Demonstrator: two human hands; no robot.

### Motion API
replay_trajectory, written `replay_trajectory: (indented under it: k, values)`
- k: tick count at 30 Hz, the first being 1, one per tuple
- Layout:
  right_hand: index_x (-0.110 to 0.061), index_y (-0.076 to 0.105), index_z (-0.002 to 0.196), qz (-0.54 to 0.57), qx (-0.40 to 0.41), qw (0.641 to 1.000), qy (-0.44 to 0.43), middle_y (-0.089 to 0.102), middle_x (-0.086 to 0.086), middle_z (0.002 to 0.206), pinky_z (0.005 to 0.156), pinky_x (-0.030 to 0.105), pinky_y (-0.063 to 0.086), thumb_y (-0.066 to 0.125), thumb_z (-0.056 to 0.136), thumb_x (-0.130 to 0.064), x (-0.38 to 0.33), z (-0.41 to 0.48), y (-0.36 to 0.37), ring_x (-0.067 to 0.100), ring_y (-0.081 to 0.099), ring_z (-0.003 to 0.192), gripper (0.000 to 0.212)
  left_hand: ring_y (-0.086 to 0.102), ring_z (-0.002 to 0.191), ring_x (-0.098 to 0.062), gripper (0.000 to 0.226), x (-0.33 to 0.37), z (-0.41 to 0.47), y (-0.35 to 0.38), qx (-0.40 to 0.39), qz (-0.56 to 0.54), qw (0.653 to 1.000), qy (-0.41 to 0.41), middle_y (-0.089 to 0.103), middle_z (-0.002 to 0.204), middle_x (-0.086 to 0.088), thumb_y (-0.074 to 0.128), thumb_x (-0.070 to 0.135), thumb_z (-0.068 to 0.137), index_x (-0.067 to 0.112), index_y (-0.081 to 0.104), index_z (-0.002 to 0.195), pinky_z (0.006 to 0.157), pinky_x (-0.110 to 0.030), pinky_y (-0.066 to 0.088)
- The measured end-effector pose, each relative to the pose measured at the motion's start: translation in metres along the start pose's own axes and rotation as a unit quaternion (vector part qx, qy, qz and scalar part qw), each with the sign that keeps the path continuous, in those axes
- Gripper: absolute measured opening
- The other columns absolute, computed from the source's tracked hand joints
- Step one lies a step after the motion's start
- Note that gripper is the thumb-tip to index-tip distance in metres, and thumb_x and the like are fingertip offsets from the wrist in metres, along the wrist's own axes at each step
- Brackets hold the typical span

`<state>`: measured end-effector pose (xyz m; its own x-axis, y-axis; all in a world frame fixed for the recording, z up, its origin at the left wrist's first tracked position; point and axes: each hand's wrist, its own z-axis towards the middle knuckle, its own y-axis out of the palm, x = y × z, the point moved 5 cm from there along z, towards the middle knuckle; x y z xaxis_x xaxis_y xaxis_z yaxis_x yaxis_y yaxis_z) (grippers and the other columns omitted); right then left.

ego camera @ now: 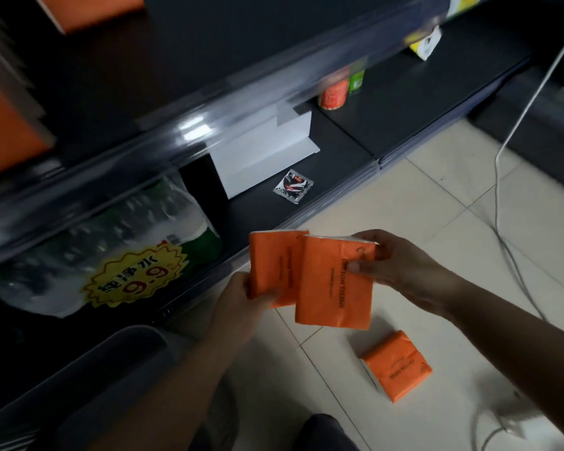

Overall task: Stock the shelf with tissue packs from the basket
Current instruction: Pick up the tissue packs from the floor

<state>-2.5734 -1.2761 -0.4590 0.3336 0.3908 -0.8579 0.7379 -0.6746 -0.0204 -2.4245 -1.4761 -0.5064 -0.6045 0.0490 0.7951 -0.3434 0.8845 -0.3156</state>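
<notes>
1. While my left hand (pixel 241 297) is gripping one flat orange plastic tissue pack (pixel 271 265), my right hand (pixel 401 262) is pinching its overlapping twin (pixel 329 288).
2. I am reckoning: square edges, then dark shelf (pixel 290 203) at twelve o'clock.

Head view looks steeply down, close over hands (pixel 323 281), toward low shelf (pixel 306 177).

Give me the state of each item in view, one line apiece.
Left hand: grips left tissue pack by its lower corner.
Right hand: pinches right tissue pack, which overlaps the left one.
Third tissue pack: lying on the floor, untouched.
Foil sachet: flat on the bottom shelf.
Red can: upright, farther along the shelf.
Water-bottle pack: shelved, wrapped.
</notes>
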Motion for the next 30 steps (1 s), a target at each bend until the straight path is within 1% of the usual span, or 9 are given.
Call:
replay_trajectory:
  k: [5, 10, 14, 18, 21, 23, 25, 27, 30]
  values:
    - [-0.011, 0.061, 0.115, 0.005, -0.009, 1.000, -0.029, 0.072, 0.004, 0.108, 0.094, 0.041, 0.052, 0.076, 0.067, -0.034, -0.036, -0.003, 0.024, 0.021, 0.068, 0.102, 0.055, 0.066, 0.083, 0.008, 0.029, 0.030, -0.018, -0.009, -0.043, -0.056, 0.997, 0.002, 0.069, 0.090, 0.031, 0.071, 0.037, 0.080, 0.049, 0.054, 0.099, 0.081, -0.029, 0.046]
    - [-0.020, 0.057, 0.120, 0.081, -0.036, 0.995, -0.046, 0.072, 0.004, 0.109, 0.076, 0.035, 0.059, 0.072, 0.074, -0.037, -0.067, -0.006, 0.048, 0.025, 0.070, 0.098, 0.051, 0.067, 0.095, -0.006, 0.041, 0.052, -0.037, -0.023, -0.058, -0.123, 0.991, 0.003, 0.072, 0.099, 0.019, 0.072, 0.028, 0.081, 0.037, 0.054, 0.117, 0.079, -0.030, 0.049]
    - [-0.025, 0.055, 0.123, 0.122, -0.063, 0.990, -0.039, 0.070, 0.009, 0.114, 0.082, 0.043, 0.057, 0.074, 0.076, -0.036, -0.089, -0.007, 0.062, 0.031, 0.068, 0.102, 0.052, 0.069, 0.085, -0.004, 0.041, 0.070, -0.054, -0.033, -0.100, -0.153, 0.983, 0.009, 0.073, 0.101, 0.008, 0.073, 0.024, 0.078, 0.025, 0.059, 0.117, 0.072, -0.027, 0.049]
    - [-0.022, 0.055, 0.120, 0.100, -0.074, 0.991, -0.046, 0.072, 0.008, 0.109, 0.073, 0.037, 0.058, 0.074, 0.071, -0.035, -0.114, -0.009, 0.065, 0.029, 0.070, 0.097, 0.054, 0.068, 0.097, -0.018, 0.036, 0.086, -0.064, -0.050, -0.098, -0.191, 0.977, 0.013, 0.070, 0.111, -0.007, 0.064, 0.031, 0.084, 0.019, 0.062, 0.118, 0.081, -0.032, 0.053]
    - [-0.022, 0.055, 0.118, 0.059, -0.097, 0.993, -0.043, 0.073, 0.007, 0.107, 0.075, 0.040, 0.059, 0.075, 0.070, -0.035, -0.129, -0.010, 0.066, 0.030, 0.071, 0.096, 0.053, 0.068, 0.101, -0.021, 0.059, 0.104, -0.069, -0.074, -0.049, -0.244, 0.967, 0.049, 0.071, 0.110, -0.003, 0.058, 0.049, 0.079, 0.015, 0.057, 0.127, 0.094, -0.041, 0.052]
    - [-0.021, 0.055, 0.117, 0.026, -0.120, 0.992, -0.039, 0.072, 0.008, 0.108, 0.077, 0.041, 0.058, 0.076, 0.071, -0.035, -0.139, -0.012, 0.068, 0.031, 0.070, 0.096, 0.053, 0.067, 0.102, -0.020, 0.083, 0.123, -0.072, -0.091, -0.031, -0.223, 0.971, 0.079, 0.069, 0.113, -0.004, 0.066, 0.061, 0.073, 0.010, 0.046, 0.136, 0.098, -0.043, 0.049]
    - [-0.019, 0.055, 0.117, -0.004, -0.142, 0.989, -0.039, 0.072, 0.007, 0.108, 0.074, 0.039, 0.058, 0.075, 0.072, -0.033, -0.151, -0.014, 0.071, 0.030, 0.070, 0.096, 0.051, 0.062, 0.109, -0.019, 0.102, 0.144, -0.075, -0.103, -0.028, -0.137, 0.986, 0.088, 0.061, 0.126, -0.002, 0.067, 0.076, 0.056, 0.022, 0.044, 0.140, 0.100, -0.042, 0.048]
    - [-0.020, 0.055, 0.117, -0.043, -0.161, 0.985, -0.042, 0.071, 0.006, 0.110, 0.077, 0.040, 0.058, 0.075, 0.073, -0.034, -0.164, -0.016, 0.075, 0.030, 0.070, 0.096, 0.050, 0.059, 0.111, -0.014, 0.101, 0.161, -0.078, -0.104, -0.061, -0.026, 0.994, 0.085, 0.058, 0.127, 0.006, 0.061, 0.081, 0.048, 0.033, 0.047, 0.135, 0.096, -0.035, 0.049]
    - [-0.023, 0.056, 0.116, -0.103, -0.173, 0.978, -0.050, 0.070, 0.005, 0.111, 0.083, 0.045, 0.058, 0.078, 0.075, -0.034, -0.185, -0.015, 0.081, 0.029, 0.070, 0.097, 0.048, 0.062, 0.095, -0.001, 0.078, 0.177, -0.081, -0.105, -0.097, 0.016, 0.992, 0.085, 0.061, 0.111, 0.019, 0.076, 0.070, 0.052, 0.045, 0.049, 0.120, 0.071, -0.017, 0.050]
